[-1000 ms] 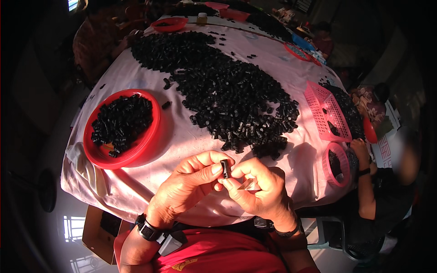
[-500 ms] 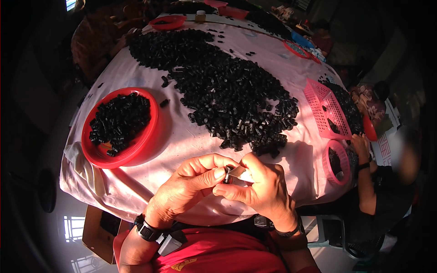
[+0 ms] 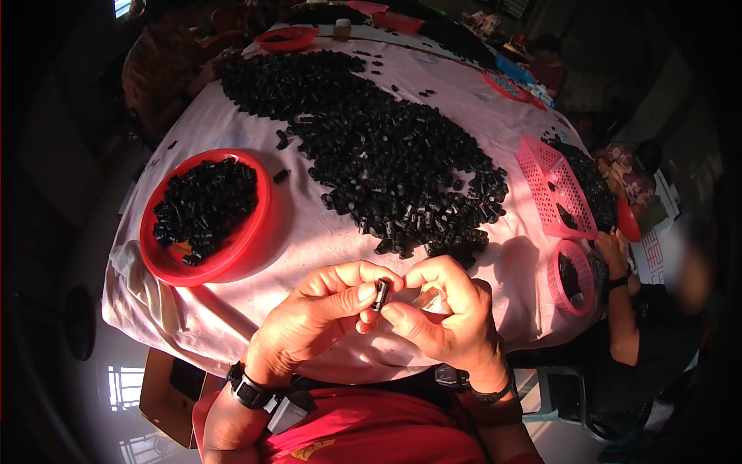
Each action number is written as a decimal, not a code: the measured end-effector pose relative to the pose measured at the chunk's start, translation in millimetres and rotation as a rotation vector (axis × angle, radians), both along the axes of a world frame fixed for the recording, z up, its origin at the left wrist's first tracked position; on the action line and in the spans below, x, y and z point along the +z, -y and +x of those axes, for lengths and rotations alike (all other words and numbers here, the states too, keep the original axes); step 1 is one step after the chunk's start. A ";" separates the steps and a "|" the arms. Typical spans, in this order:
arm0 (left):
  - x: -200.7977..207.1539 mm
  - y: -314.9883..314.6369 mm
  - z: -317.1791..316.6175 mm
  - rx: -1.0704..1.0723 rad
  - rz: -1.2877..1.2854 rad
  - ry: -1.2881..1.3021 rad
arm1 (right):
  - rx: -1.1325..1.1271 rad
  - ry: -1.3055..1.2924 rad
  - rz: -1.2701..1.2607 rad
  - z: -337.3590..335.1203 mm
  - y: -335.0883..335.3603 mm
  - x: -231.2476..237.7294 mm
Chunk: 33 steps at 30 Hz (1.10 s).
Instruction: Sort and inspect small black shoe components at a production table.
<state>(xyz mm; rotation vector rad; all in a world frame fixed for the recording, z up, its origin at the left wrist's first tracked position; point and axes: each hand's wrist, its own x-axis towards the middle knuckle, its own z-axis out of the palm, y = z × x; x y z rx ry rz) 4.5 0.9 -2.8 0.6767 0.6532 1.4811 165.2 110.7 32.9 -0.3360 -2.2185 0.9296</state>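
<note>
Both of my hands meet over the near edge of the table. My left hand and my right hand pinch one small black cylindrical part between thumbs and forefingers, held upright. Something pale shows inside my right palm; I cannot tell what it is. Just beyond my fingers lies the near end of a big heap of the same black parts on the pink tablecloth. A red round bowl with several black parts stands to the left.
A pink slotted basket and a small round pink basket sit at the right edge, where another person's hand works. More red trays stand at the far side. A cardboard box is on the floor, lower left.
My hands have shifted slightly and turned the black part between the fingertips; it now stands upright between both thumbs. The heap and bowl are unchanged.
</note>
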 end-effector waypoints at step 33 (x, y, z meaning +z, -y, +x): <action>9.6 6.2 -1.9 0.028 -0.137 -0.071 | 0.259 0.035 -0.302 -0.3 -8.9 -7.7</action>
